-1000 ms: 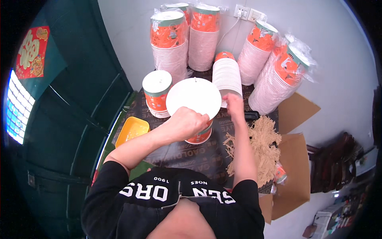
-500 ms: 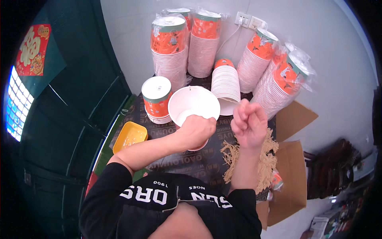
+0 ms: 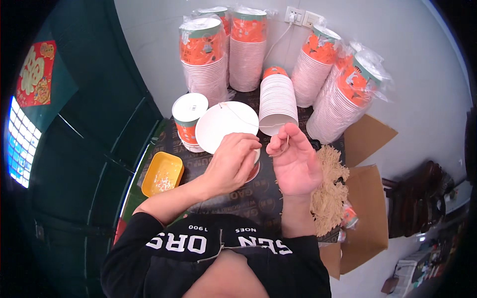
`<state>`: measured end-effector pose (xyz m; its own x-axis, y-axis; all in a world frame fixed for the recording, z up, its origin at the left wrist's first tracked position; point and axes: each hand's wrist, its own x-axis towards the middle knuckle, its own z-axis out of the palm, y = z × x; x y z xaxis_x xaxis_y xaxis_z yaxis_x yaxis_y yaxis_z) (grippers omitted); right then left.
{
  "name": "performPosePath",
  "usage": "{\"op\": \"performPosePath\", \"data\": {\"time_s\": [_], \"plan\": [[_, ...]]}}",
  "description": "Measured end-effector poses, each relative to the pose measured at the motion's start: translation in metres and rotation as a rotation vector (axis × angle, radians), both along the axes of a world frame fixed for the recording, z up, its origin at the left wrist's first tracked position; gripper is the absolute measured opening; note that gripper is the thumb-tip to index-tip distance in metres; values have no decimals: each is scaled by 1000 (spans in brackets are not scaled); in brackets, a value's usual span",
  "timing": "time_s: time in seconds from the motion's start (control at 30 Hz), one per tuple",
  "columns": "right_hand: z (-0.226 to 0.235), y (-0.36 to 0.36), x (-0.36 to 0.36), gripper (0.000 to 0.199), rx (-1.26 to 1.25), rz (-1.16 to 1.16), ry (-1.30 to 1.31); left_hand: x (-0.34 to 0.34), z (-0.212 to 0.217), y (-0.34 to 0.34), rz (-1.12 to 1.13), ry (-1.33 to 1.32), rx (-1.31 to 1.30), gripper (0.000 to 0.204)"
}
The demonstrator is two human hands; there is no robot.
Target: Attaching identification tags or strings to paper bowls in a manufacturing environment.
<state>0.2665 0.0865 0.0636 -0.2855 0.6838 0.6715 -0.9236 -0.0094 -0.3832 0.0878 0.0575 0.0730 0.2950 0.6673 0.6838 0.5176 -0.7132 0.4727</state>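
We are holding a white lid [image 3: 226, 125] with our left hand [image 3: 233, 161] — fingers curled around its edge — while our right hand [image 3: 294, 161] is pinching a thin string [image 3: 284, 147].

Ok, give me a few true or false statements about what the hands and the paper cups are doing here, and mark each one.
1. The left hand grips a white lid. True.
2. The right hand lies flat on the table. False: it is raised, palm open, pinching a thin string.
3. A yellow tray sits to the person's left. True.
4. All cup stacks stand upright. False: one unwrapped stack lies tilted.
5. The pile of tan strings sits left of the tray. False: it lies by the right forearm.
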Motion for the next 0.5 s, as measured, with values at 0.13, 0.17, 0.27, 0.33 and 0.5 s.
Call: {"op": "performPosePath", "data": {"time_s": [0.13,0.17,0.27,0.33,0.5], "plan": [[-6,-8,-3,70,-36,10,41,11,3,-9,-46,-97,5,37],[-8,-10,-3,70,-37,10,42,13,2,-9,-46,-96,3,37],[-12,-18,-5,69,-76,18,83,18,-4,-10,-88,-109,-30,33],[-15,-22,-6,68,-109,3,69,21,-13,-8,-98,-164,28,23],[-22,-29,3,49,-127,-344,-236,14,-6,-16,-90,-107,-23,11]]}}
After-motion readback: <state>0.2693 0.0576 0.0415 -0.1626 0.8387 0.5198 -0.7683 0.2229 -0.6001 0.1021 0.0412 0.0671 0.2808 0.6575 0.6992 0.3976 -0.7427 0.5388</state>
